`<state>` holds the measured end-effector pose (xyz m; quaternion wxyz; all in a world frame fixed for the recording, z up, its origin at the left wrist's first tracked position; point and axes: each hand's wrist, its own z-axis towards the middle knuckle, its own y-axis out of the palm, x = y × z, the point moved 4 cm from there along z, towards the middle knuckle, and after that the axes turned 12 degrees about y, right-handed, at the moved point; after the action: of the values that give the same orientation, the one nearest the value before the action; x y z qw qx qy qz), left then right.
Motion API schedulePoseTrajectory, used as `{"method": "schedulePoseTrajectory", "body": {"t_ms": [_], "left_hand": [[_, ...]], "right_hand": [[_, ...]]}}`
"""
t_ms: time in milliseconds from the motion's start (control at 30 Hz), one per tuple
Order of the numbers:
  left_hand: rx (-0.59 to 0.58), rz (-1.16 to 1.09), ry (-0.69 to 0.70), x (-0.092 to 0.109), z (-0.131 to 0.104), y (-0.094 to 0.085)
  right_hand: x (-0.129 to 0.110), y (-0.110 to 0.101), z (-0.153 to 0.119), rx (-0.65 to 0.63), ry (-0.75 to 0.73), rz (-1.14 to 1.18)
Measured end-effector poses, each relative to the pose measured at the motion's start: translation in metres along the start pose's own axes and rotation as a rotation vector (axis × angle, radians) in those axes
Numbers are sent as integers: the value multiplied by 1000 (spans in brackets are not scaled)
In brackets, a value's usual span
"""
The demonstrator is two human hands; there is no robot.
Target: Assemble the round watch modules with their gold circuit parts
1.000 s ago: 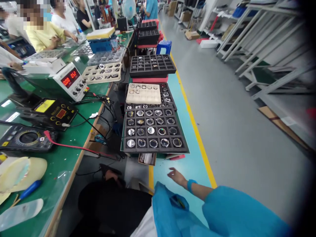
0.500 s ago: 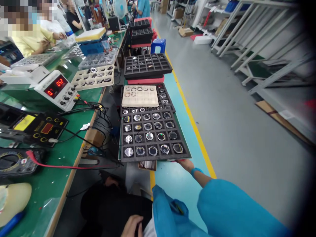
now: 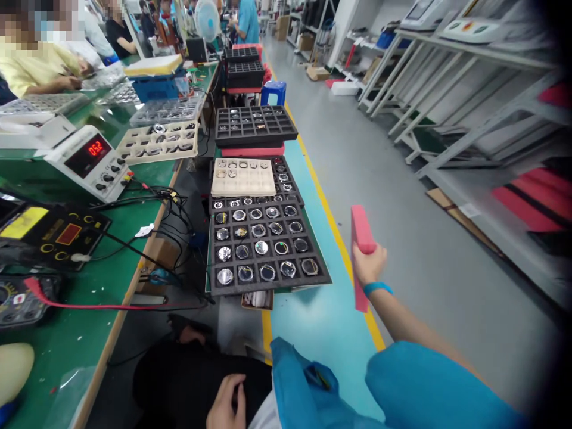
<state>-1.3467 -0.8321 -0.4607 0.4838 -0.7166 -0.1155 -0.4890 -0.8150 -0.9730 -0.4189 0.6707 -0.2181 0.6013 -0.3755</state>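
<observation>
My right hand (image 3: 370, 264) grips a pinkish-red foam slab (image 3: 363, 229), held upright on edge to the right of the trays, over the yellow floor line. A blue band circles that wrist. My left hand (image 3: 227, 400) rests on my dark-clothed lap at the bottom, holding nothing visible, its fingers loosely bent with a gap between them. In front of me lies a black foam tray (image 3: 270, 286) with watch cases or watch heads in its compartments. Behind it, a cream tray (image 3: 243, 186) with several ring-like parts sits on another black tray.
A green workbench (image 3: 129, 238) on the left carries a power supply (image 3: 89, 164), a black soldering-station-like unit (image 3: 58, 235) and tangled cables. Farther back stand more black trays (image 3: 254, 137) and a blue stool (image 3: 273, 93). Metal racks (image 3: 429, 173) line the right. People sit at the far left.
My right hand has come out from under the front tray's right corner and moved right and up, now with the pink foam slab in it. My left hand stays on my lap.
</observation>
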Motion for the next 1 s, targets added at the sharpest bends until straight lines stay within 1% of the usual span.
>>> {"method": "schedulePoseTrajectory", "body": {"t_ms": [67,100,133,167,200,267,333,400,500,567,600,667,733,833,933,967,1000], "left_hand": [[6,-8,19,1,2,-2],[10,-13,34,2,2,-2],[15,-17,49,3,1,-3],[25,-18,61,4,0,-4],[40,-17,70,4,-2,-5],[84,-19,85,5,-7,-8],[125,-38,100,4,-13,-12],[152,-72,106,2,-18,-16],[193,-121,71,-3,-28,-24],[225,-147,54,-6,-35,-28],[240,-156,54,-8,-39,-30],[259,-171,66,-11,-46,-33],[260,-190,82,-14,-51,-36],[224,-206,100,-18,-53,-44],[142,-159,142,-15,-56,-51],[112,-131,156,-12,-59,-52],[107,-120,153,-11,-63,-54]], "right_hand": [[-38,-11,5,3,-175,-13],[-59,-15,0,-22,-290,-19],[-80,-19,-10,-69,-418,-24],[-100,-22,-27,-127,-548,-31],[-120,-24,-49,-200,-680,-41],[-153,-28,-103,-320,-903,-60],[-179,-31,-161,-384,-1046,-80],[-197,-31,-215,-428,-1144,-103],[-209,-27,-282,-522,-1275,-139],[-208,-24,-313,-589,-1336,-160],[-206,-23,-324,-612,-1349,-171],[-204,-22,-338,-637,-1337,-196],[-206,-22,-342,-642,-1305,-219],[-220,-21,-339,-648,-1267,-232],[-237,-25,-340,-670,-1245,-203],[-240,-29,-345,-686,-1246,-181],[-243,-33,-351,-708,-1256,-152]]}}
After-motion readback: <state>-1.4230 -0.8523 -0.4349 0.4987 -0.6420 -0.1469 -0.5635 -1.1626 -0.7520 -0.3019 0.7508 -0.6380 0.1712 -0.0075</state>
